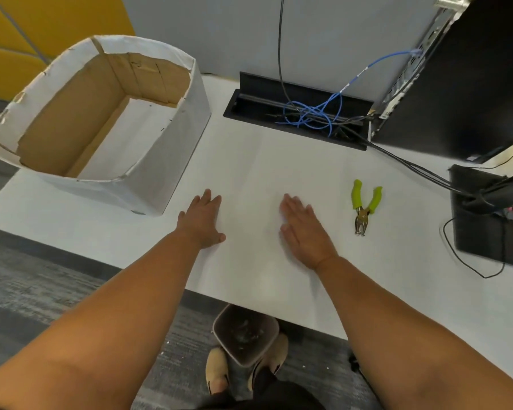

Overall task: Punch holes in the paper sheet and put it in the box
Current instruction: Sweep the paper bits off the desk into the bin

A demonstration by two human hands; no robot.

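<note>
Your hands are closest: left hand [203,221] and right hand [304,229] both flat, fingers spread, gripping nothing, probably pinning the paper sheet [258,184] down on the surface [57,220] (white on white, edges barely show). The green-handled punch [365,207] sits untouched just right, the box [172,155] waits left. No readable labels anywhere.

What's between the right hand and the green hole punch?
Nothing: in the head view, only bare white surface separates the right hand from the hole punch.
</note>
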